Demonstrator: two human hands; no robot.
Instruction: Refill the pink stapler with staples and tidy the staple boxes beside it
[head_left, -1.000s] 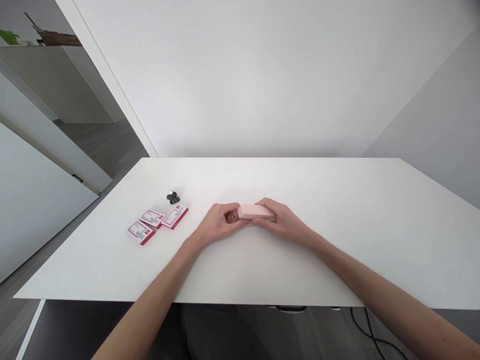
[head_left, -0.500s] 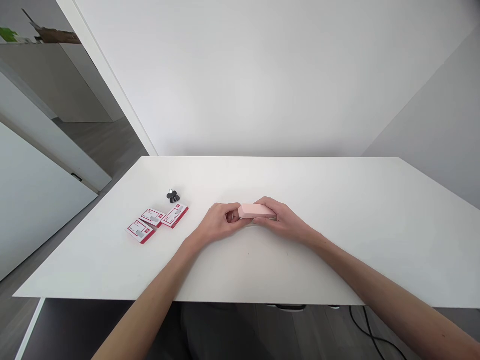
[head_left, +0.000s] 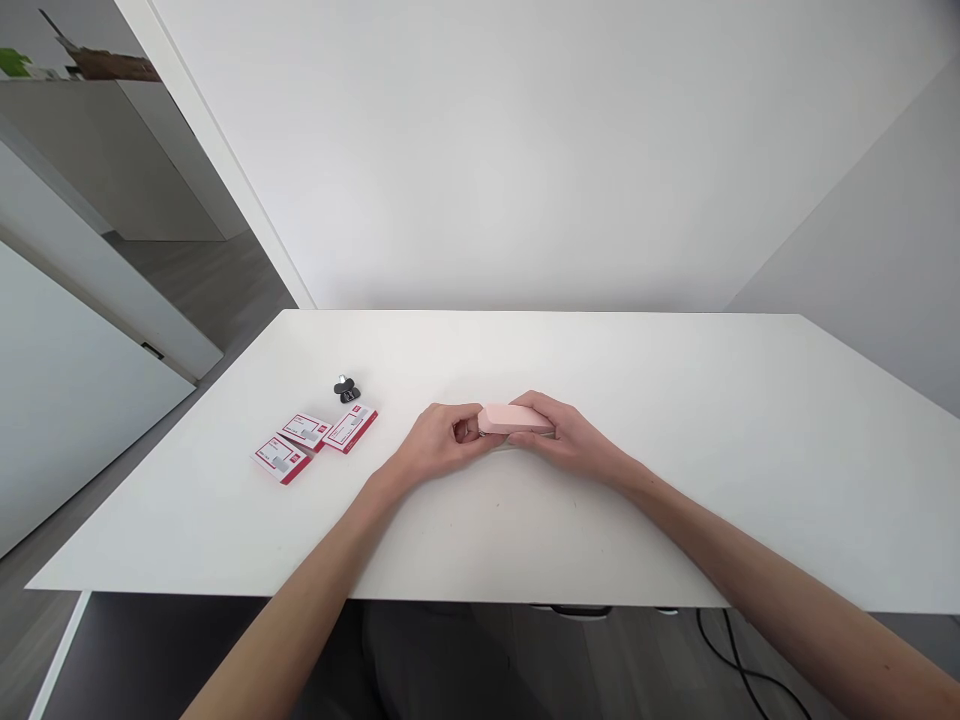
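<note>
Both hands on small pink plastic stapler point(head_left: 514, 419), mid white tabletop point(head_left: 675, 480). Right hand point(head_left: 564, 437) wrapped closed over body and rear; left hand point(head_left: 442, 442) curled at front end, fingertips point(head_left: 466, 431) pinching near nose. Cannot tell whether magazine is open.

Risks, judged:
- Fingertip near nose: pinch or staple prick if top pressed.
- Spring pusher snapping back if released.
- Loose grip at nose: slip, stapler skidding.

Three red-and-white staple boxes point(head_left: 313, 441) and black binder clip point(head_left: 346, 390) well apart to left, untouched.
</note>
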